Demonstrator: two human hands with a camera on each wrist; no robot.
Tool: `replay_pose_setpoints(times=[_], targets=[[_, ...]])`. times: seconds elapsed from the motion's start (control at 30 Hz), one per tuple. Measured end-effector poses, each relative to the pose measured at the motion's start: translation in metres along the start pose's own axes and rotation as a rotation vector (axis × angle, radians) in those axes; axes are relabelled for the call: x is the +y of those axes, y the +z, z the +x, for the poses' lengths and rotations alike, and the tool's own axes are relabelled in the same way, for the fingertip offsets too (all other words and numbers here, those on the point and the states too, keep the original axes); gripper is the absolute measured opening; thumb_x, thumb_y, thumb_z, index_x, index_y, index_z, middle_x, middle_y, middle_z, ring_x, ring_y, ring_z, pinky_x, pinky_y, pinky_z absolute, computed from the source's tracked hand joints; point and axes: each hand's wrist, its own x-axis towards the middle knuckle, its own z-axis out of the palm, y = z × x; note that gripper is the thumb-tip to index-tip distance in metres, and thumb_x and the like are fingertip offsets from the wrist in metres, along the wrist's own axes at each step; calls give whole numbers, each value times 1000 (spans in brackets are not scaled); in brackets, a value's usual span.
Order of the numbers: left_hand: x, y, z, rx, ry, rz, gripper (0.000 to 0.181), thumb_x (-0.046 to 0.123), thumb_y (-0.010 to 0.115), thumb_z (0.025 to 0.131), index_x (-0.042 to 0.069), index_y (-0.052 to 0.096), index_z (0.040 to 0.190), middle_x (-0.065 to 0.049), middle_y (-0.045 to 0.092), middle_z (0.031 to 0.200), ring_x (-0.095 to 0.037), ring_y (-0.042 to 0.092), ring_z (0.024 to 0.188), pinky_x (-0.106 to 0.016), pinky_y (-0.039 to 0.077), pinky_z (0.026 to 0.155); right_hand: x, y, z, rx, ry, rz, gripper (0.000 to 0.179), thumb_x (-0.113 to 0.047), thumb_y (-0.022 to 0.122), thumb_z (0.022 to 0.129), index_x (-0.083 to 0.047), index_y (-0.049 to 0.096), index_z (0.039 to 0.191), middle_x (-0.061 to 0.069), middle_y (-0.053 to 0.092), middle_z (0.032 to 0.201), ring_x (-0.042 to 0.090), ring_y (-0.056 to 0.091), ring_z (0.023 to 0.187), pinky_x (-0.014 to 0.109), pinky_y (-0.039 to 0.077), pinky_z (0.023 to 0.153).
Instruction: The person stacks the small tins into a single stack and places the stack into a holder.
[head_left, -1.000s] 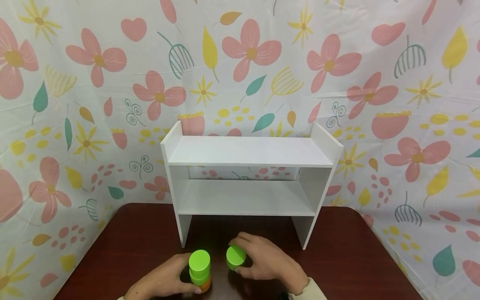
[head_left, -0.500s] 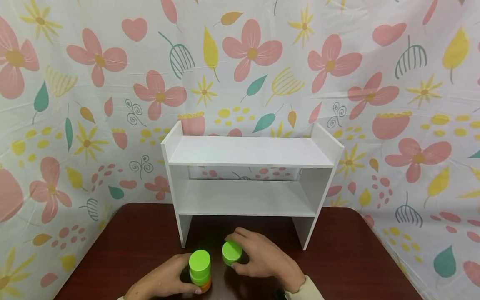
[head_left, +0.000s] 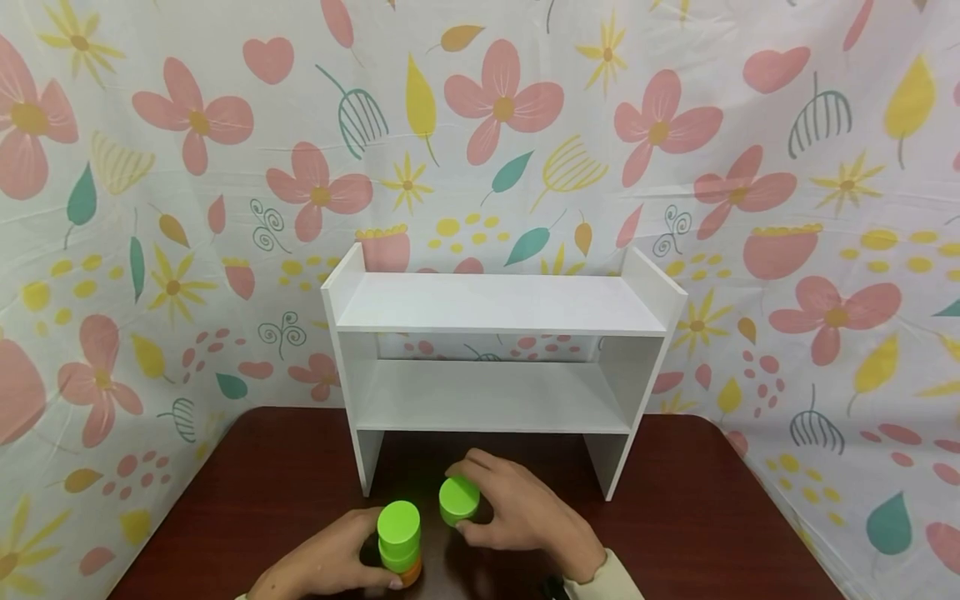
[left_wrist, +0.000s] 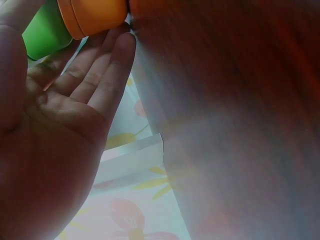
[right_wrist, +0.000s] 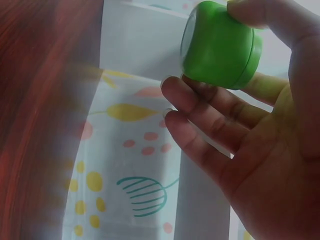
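Note:
My left hand (head_left: 330, 554) holds a stack of small round plastic pieces between thumb and fingers. Its upper pieces (head_left: 399, 527) are bright green, and an orange piece (head_left: 411, 573) sits at the bottom on the table. From the left wrist, the orange piece (left_wrist: 97, 15) is seen against the dark tabletop, with the green part (left_wrist: 47, 35) beside it. My right hand (head_left: 517, 504) pinches a small green jar-like piece (head_left: 459, 500) just right of the stack, held off the table. In the right wrist view this piece (right_wrist: 220, 47) has a rounded body and a narrower rim.
A white two-tier shelf (head_left: 495, 396) stands behind the hands on the dark red-brown table (head_left: 697, 500). A white cloth with a flower pattern (head_left: 495, 183) hangs behind and at both sides. A dark object (head_left: 555, 588) lies partly hidden below the right wrist.
My right hand has carried its green piece slightly to the left and farther from me. The left hand and its stack have stayed in place.

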Motion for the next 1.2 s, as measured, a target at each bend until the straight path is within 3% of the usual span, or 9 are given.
replay_pose_setpoints(times=[0.4,0.8,1.2], targets=[[-2,1,-1,-1,7,1,57,46,86,89,26,62,137,12,69,125,-5,66,112,-30,56,96,-5,-1,4,28,-18,-21,53,-31,80,87,-19,63,136,-12,57,117,3,54,91,19,49,81],[1,2,0,8,21,7,55,45,86,90,26,62,136,13,69,123,-5,66,112,-31,56,97,-11,-2,11,35,-4,35,51,-34,80,89,-19,64,135,-14,57,115,7,57,92,20,51,82],[3,2,0,13,32,3,55,44,86,90,27,62,136,13,69,123,-5,67,110,-30,56,96,-15,0,17,57,-22,13,49,-41,82,90,-21,65,132,-14,58,114,3,55,93,20,51,84]])
